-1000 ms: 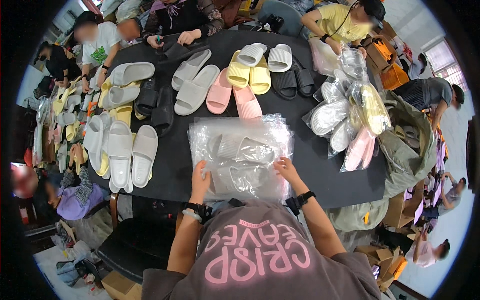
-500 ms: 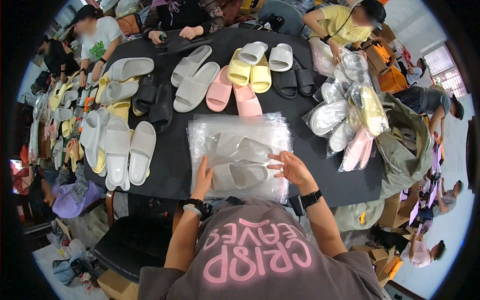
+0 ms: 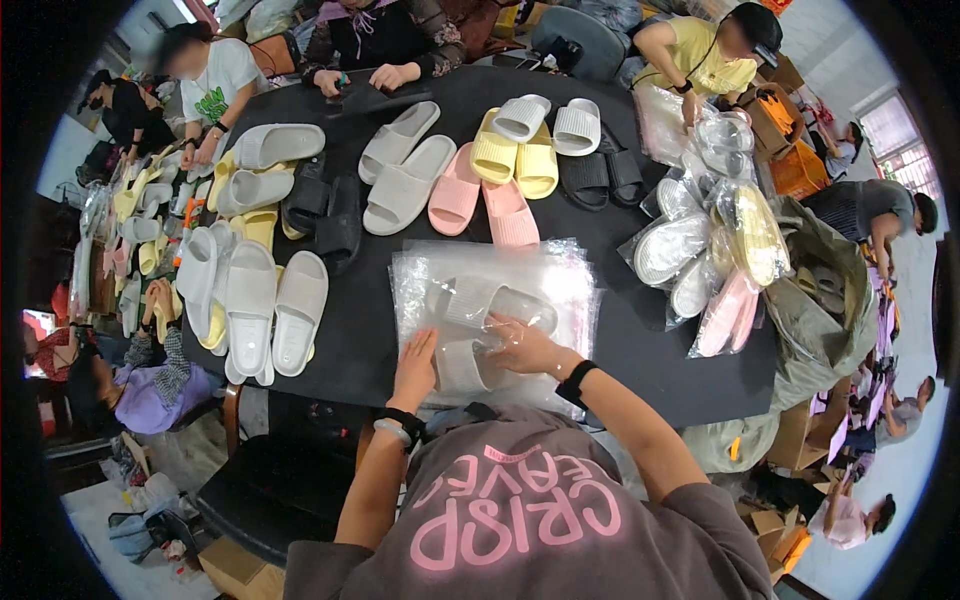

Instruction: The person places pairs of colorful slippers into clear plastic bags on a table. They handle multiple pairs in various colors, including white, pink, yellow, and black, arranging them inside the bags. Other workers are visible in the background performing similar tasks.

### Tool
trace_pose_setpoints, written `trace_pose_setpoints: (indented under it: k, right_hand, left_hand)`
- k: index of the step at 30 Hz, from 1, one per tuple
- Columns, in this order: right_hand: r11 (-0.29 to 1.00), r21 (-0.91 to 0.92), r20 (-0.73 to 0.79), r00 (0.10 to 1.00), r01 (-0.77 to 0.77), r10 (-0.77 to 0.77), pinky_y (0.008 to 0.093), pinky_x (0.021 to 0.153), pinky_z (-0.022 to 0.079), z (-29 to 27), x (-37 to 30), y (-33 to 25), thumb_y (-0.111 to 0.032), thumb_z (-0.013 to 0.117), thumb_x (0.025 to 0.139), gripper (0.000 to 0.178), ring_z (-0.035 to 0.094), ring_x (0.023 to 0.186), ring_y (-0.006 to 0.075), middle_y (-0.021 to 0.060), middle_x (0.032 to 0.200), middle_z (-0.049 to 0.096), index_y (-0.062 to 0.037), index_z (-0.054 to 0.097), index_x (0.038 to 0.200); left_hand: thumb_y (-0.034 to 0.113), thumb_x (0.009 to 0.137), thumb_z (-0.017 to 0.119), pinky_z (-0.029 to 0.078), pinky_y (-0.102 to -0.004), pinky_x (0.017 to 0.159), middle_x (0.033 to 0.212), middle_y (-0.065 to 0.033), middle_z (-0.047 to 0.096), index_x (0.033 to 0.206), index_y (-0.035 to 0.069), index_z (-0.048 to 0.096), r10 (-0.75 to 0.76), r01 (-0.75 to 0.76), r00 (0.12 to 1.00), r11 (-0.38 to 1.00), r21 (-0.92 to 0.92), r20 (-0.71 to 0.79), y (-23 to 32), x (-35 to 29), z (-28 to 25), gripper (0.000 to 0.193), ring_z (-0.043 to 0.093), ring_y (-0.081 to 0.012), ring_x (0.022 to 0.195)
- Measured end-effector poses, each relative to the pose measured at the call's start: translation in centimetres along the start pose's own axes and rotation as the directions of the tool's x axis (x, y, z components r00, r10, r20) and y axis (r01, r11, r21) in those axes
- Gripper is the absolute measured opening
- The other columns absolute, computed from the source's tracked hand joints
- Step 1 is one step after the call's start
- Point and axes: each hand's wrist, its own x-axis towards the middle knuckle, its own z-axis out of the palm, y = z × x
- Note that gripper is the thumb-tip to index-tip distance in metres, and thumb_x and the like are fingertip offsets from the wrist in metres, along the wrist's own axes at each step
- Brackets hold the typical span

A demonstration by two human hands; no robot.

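Note:
A pair of grey ridged slippers (image 3: 466, 366) lies inside a clear plastic bag (image 3: 440, 292), on top of a stack of similar bags at the table's near edge. My left hand (image 3: 414, 368) rests at the bag's left side, fingers stretched out and holding nothing. Over the middle of the slippers, my right hand (image 3: 532, 348) has its fingers bent together at shiny, wrinkled film, seemingly gripping the bag. Its fingertips are partly lost in the glare.
Loose pink slippers (image 3: 453, 192), yellow slippers (image 3: 537, 178) and black slippers (image 3: 584, 180) lie beyond the stack. Grey slippers (image 3: 250, 290) are grouped left; bagged slippers (image 3: 668, 250) pile up right, beside a green sack (image 3: 825, 330). Co-workers sit around the black table (image 3: 640, 370).
My right hand has moved left from the bag's right side onto the slippers, its spread fingers now closed in. My left hand stays by the left side. The whole view has shifted slightly.

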Motion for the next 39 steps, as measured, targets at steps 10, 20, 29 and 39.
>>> trace_pose_setpoints:
  k: [10, 20, 29, 39]
  right_hand:
    - [0.998, 0.030, -0.069, 0.996, -0.059, 0.061, 0.0447, 0.104, 0.033, 1.1, -2.3, 0.8, -0.026, 0.056, 0.084, 0.031, 0.052, 0.108, 0.0264, 0.0091, 0.100, 0.057, -0.0156, 0.061, 0.113]
    - [0.701, 0.421, -0.437, 0.549, -0.575, 0.713, 0.0346, 0.069, 0.043, -0.8, -21.1, 2.1, -0.011, 0.060, 0.087, 0.019, 0.055, 0.078, 0.0287, 0.0137, 0.079, 0.052, 0.0006, 0.065, 0.101]
    - [0.584, 0.760, -0.491, 0.338, -0.285, 0.803, 0.0260, 0.086, 0.040, -11.0, -15.4, -4.9, -0.014, 0.054, 0.095, 0.032, 0.051, 0.101, 0.0157, 0.0085, 0.109, 0.054, 0.0072, 0.057, 0.119]
    - [0.739, 0.516, -0.102, 0.826, -0.433, 0.555, 0.0362, 0.104, 0.034, -1.3, 0.0, -4.3, -0.020, 0.060, 0.089, 0.053, 0.040, 0.126, 0.0335, 0.0206, 0.131, 0.044, -0.0062, 0.043, 0.137]
  left_hand:
    - [0.009, 0.082, 0.048, 0.018, -0.0412, 0.114, 0.151, -0.0168, 0.024, 0.144, -0.001, 0.021, -0.125, 0.123, 0.991, 0.991, 0.049, 0.038, -1.2, 1.0, 0.6, 0.069, 0.021, -0.0262, 0.141]
    - [0.015, 0.084, 0.049, 0.019, -0.0466, 0.112, 0.150, -0.0128, 0.029, 0.142, 0.001, 0.030, -0.016, 0.046, 0.994, 0.953, 0.298, -0.104, -0.1, 0.4, 1.0, 0.063, 0.025, -0.0258, 0.139]
    - [0.039, 0.089, 0.052, 0.015, -0.0494, 0.113, 0.151, -0.0113, 0.026, 0.142, 0.007, 0.034, -0.028, 0.041, 0.998, 0.950, 0.309, -0.048, -0.2, -1.2, 0.7, 0.065, 0.023, -0.0263, 0.140]
    - [0.042, 0.088, 0.054, 0.013, -0.0498, 0.113, 0.151, -0.0120, 0.026, 0.143, 0.006, 0.031, -0.064, 0.088, 0.994, 0.946, 0.313, -0.085, -0.5, -1.3, 1.5, 0.070, 0.022, -0.0263, 0.140]
